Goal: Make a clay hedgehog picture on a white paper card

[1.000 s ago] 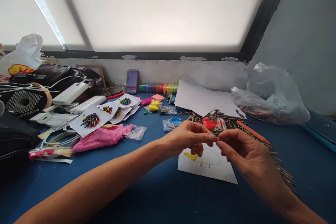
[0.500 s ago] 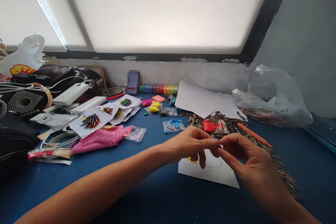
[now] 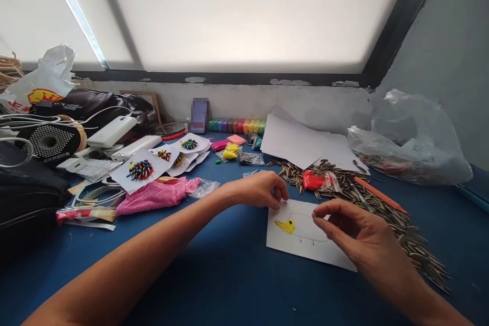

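Observation:
A white card [image 3: 313, 254] lies on the blue table, bearing a pencil outline of a bird-like body with small legs. Yellow clay [image 3: 286, 226] fills the head and beak of the drawing, with a dark dot for an eye. My left hand [image 3: 262, 189] is at the card's upper left corner, its fingers bent downward and a gap between thumb and fingers. Over the card's right part is my right hand [image 3: 355, 232], thumb and forefinger pinched together. A tiny dark bit shows at those fingertips, too small to name.
Striped sunflower seeds [image 3: 416, 249] spread on the right, around a red clay packet [image 3: 318, 180] and an orange stick [image 3: 382, 194]. White sheets [image 3: 294, 140] lie behind. Finished seed-and-clay cards [image 3: 139, 170], a pink cloth [image 3: 156, 198] and chargers [image 3: 110, 131] crowd the left.
My hands were together above the card and have parted. The left moved left to the card's corner; the right stays pinched. The drawing is now more exposed, and the view shifted slightly.

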The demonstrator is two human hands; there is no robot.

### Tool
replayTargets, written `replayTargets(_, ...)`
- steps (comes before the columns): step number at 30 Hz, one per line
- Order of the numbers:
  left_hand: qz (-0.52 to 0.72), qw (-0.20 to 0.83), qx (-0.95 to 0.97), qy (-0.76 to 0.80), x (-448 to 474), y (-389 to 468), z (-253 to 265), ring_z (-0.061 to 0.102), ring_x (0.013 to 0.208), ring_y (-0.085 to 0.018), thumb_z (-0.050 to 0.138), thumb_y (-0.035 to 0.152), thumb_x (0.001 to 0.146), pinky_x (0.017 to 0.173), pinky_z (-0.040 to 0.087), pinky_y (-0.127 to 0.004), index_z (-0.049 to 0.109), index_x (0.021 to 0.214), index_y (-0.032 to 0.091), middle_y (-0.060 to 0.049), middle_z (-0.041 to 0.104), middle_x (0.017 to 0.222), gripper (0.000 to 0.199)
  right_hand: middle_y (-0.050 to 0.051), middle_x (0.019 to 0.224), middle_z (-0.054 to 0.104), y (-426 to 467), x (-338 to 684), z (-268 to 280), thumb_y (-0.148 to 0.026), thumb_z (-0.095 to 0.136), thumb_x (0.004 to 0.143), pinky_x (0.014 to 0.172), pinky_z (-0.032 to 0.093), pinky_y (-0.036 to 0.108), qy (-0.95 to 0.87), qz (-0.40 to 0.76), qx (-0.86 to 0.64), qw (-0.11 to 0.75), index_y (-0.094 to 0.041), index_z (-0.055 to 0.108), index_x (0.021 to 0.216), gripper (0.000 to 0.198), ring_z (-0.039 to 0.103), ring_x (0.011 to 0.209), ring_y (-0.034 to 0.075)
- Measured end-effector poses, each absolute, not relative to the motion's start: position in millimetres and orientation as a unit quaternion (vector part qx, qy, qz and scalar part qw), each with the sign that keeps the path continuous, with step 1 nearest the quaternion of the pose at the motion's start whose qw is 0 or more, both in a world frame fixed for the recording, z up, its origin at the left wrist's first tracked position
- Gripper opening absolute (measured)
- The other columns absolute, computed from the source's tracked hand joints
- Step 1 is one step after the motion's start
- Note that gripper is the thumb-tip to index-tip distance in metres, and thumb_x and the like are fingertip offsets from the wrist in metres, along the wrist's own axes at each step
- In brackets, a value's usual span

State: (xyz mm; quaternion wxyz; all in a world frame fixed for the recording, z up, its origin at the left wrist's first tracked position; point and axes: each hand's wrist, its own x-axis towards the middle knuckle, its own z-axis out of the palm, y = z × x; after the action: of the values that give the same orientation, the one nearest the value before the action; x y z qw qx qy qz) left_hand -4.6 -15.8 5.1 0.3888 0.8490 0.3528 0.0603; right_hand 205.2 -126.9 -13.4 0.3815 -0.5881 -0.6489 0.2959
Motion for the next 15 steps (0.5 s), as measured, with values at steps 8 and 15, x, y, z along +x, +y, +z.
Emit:
replayTargets(8,0.045,0.428,0.839,0.333,-6.2,-8.0,-1.9,0.054,0.071,-0.011,0.071,0.016,0.070,0.058,0.040,-0.020,0.070,0.099,0.014,0.001,0.060,0.083,0.029,0.000,0.072,0.068,-128.5,191.9,-10.0,-0.043,0.062,0.085,0.055,0.046,0.027,-0.710,0.261,-0.544,0.362,-0.025,0.072,0.080,0.021,0.058,0.061,0.016)
replayTargets(15,0.054,0.453,0.832,0.315,-8.1,-5.1,-5.0,0.051,0.069,-0.010,0.071,0.015,0.069,0.059,0.040,-0.020,0.068,0.096,0.013,0.002,0.056,0.079,0.028,0.000,0.073,0.064,-116.9,175.3,-7.0,-0.034,0.058,0.091,0.055,0.045,0.027,-0.774,0.230,-0.492,0.325,-0.025,0.070,0.082,0.017,0.054,0.060,0.014)
